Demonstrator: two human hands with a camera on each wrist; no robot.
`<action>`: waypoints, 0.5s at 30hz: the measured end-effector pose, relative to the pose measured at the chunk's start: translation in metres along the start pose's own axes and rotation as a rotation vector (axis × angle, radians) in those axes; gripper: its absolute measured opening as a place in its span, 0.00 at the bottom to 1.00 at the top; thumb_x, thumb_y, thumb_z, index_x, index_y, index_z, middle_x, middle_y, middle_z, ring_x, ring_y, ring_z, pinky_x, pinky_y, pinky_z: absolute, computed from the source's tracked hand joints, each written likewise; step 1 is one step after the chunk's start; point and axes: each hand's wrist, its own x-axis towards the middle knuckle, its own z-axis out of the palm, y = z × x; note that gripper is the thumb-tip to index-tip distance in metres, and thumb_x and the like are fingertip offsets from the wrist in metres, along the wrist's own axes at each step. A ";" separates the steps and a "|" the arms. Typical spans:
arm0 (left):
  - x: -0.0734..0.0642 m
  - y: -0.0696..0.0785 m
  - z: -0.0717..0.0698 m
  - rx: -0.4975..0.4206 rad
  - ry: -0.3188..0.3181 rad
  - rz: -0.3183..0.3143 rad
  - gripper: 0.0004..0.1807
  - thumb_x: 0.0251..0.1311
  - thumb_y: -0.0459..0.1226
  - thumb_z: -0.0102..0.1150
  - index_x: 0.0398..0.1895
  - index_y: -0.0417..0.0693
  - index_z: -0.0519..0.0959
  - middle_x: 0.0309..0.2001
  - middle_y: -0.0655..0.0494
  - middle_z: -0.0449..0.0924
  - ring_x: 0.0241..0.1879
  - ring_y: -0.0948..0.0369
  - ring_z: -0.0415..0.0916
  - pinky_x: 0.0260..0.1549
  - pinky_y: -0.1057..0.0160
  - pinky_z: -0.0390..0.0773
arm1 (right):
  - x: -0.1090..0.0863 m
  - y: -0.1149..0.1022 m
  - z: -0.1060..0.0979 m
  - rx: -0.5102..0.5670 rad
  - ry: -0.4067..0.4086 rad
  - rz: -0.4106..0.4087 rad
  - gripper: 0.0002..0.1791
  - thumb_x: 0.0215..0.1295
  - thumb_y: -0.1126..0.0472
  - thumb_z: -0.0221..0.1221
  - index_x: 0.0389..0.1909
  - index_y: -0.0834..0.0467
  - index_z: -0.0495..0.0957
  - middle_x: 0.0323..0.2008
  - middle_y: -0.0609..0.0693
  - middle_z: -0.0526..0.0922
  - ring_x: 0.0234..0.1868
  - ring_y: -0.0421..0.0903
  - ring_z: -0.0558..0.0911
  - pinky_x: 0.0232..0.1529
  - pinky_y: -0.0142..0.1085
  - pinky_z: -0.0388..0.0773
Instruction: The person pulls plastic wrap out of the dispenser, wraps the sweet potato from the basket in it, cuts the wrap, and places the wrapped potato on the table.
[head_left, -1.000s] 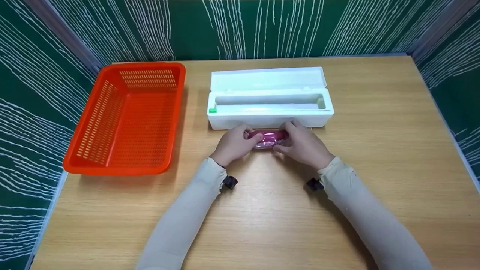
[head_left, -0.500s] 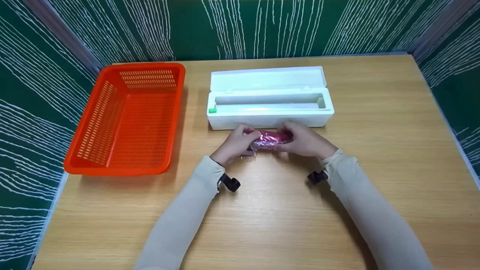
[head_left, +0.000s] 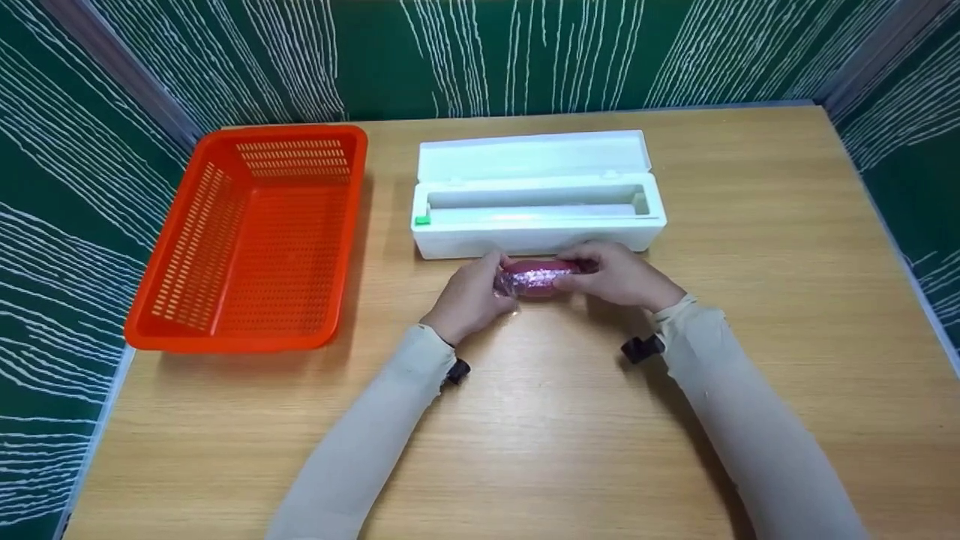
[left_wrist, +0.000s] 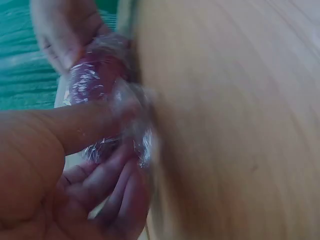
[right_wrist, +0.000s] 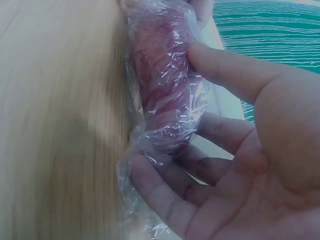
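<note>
A long, rounded reddish-purple piece wrapped in cling film (head_left: pixel 538 277) is held between both hands, just in front of the white box. Its exact kind cannot be made out under the shiny film. My left hand (head_left: pixel 471 294) grips its left end; in the left wrist view the thumb (left_wrist: pixel 85 125) presses on loose, crumpled film there. My right hand (head_left: pixel 616 276) holds the other end, and in the right wrist view its thumb (right_wrist: pixel 230 67) lies along one side with the fingers behind and below. Bunched film sticks out past the fingertips.
Behind the hands stands a white cling film dispenser box (head_left: pixel 540 241), its lid (head_left: pixel 534 157) raised and a green slider (head_left: pixel 423 220) at its left. An orange-red plastic basket (head_left: pixel 247 343) sits on the left of the wooden table (head_left: pixel 540 450). Green walls with white lines surround it.
The wrapped piece has been turned a little in place, showing more wrinkled film. My left hand has shifted its grip on the left end; the right wrist has moved slightly rightward.
</note>
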 end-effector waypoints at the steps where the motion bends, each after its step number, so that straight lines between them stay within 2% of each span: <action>1: 0.000 0.001 0.001 0.048 0.027 0.011 0.26 0.56 0.39 0.77 0.55 0.46 0.74 0.47 0.56 0.79 0.48 0.58 0.74 0.51 0.60 0.75 | 0.000 -0.001 0.001 0.007 -0.004 0.017 0.27 0.67 0.49 0.69 0.61 0.61 0.82 0.56 0.59 0.83 0.58 0.57 0.78 0.63 0.55 0.71; 4: 0.001 0.003 0.005 0.083 0.065 0.001 0.32 0.54 0.44 0.79 0.59 0.47 0.73 0.53 0.53 0.80 0.54 0.55 0.75 0.57 0.57 0.74 | 0.001 -0.001 0.002 0.028 -0.012 0.070 0.30 0.68 0.44 0.67 0.62 0.60 0.80 0.57 0.58 0.82 0.58 0.56 0.77 0.63 0.54 0.71; 9: 0.002 0.005 0.007 0.012 0.038 -0.044 0.37 0.60 0.43 0.75 0.69 0.51 0.67 0.58 0.47 0.82 0.57 0.52 0.80 0.60 0.54 0.76 | 0.002 -0.003 0.003 0.067 -0.002 0.097 0.32 0.68 0.40 0.65 0.61 0.60 0.79 0.55 0.58 0.82 0.53 0.54 0.78 0.57 0.49 0.74; 12: 0.001 0.003 0.004 -0.068 -0.019 -0.047 0.31 0.63 0.40 0.71 0.67 0.50 0.68 0.53 0.48 0.83 0.47 0.54 0.83 0.51 0.55 0.81 | 0.002 -0.002 0.003 0.087 0.005 0.099 0.30 0.69 0.41 0.65 0.60 0.61 0.79 0.52 0.57 0.82 0.47 0.53 0.80 0.50 0.46 0.77; 15: -0.001 0.002 -0.003 -0.152 -0.121 -0.057 0.34 0.63 0.33 0.66 0.71 0.49 0.66 0.48 0.47 0.82 0.36 0.55 0.82 0.39 0.56 0.83 | 0.001 -0.001 0.002 0.121 -0.004 0.123 0.28 0.70 0.43 0.64 0.59 0.60 0.78 0.47 0.58 0.82 0.40 0.52 0.81 0.42 0.43 0.80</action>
